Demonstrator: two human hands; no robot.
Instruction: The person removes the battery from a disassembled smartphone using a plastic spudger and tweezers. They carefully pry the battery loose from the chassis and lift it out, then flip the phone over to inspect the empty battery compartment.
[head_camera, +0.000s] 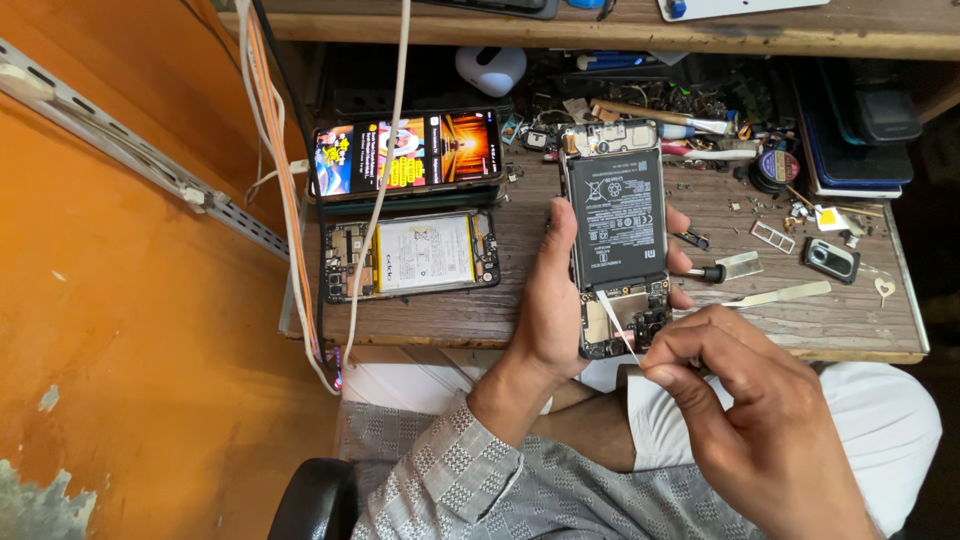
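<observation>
The left hand (555, 300) holds an opened phone (618, 235) upright over the front edge of the wooden workbench (500, 310), its back cover off so the black battery (617, 218) and the circuit boards above and below it show. The thumb lies along the phone's left side and the fingertips curl around its right edge, so the grip is closed around the body. The right hand (760, 420) sits just below and to the right of the phone, thumb and forefinger pinched tight on the end of a thin white strip (617, 325) that runs up to the bottom edge of the battery; the other fingers are folded in. On the bench to the left lies a second opened phone (412, 255) with a white battery, and behind it a phone with a lit screen (407, 152). A white cable (385, 170) hangs across both. To the right of the held phone lie a small screwdriver (705, 272), a flat metal pry tool (780, 295), a small camera part (830, 260) and scattered small parts.
</observation>
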